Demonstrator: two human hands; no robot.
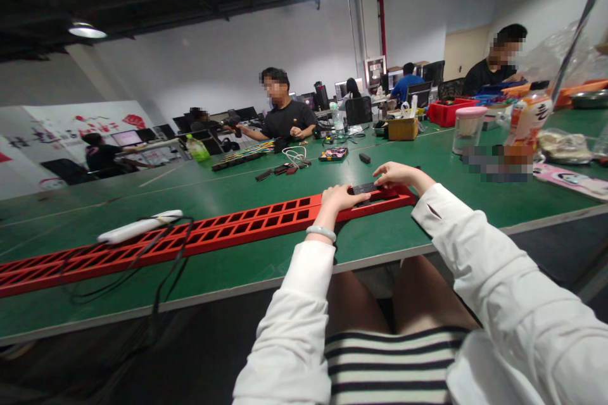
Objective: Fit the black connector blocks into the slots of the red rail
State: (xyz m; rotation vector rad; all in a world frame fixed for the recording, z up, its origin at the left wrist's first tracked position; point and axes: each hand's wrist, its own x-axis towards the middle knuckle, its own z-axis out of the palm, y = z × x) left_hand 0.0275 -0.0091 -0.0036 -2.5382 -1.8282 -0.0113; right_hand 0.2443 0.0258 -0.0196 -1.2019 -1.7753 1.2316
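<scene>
A long red slotted rail lies across the green table, running from far left to just before me. At its right end sits a small black part. My left hand rests on the rail beside that part, fingers curled down over it. My right hand presses fingertips on the other end of the black part, fingers bent. Both sleeves are white; a pale bracelet circles my left wrist.
A white power strip with black cable lies on the rail at left. Further back are loose black parts, coloured wires, a cardboard box, a red bin, a jar and a bottle. Several people sit at the table's far side.
</scene>
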